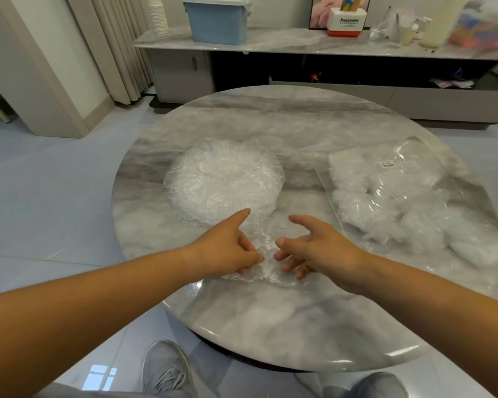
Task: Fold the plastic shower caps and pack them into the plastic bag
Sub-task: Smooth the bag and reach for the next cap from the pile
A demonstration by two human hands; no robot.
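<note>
A round pile of clear crinkled shower caps (223, 179) lies on the marble table (270, 317), left of centre. One thin clear shower cap (266, 254) is spread flat in front of the pile. My left hand (227, 248) pinches its gathered edge with curled fingers, the index finger pointing out toward the pile. My right hand (314, 248) hovers over the cap's right side with fingers spread and loosely bent, fingertips touching the film. A clear plastic bag (400, 193) holding folded white caps lies at the table's right.
The round table's near edge curves just below my hands. Behind it runs a low marble cabinet (299, 44) with a blue bin (217, 21), stacked cups and a Panasonic box. My grey shoes (167, 369) stand on the glossy floor below.
</note>
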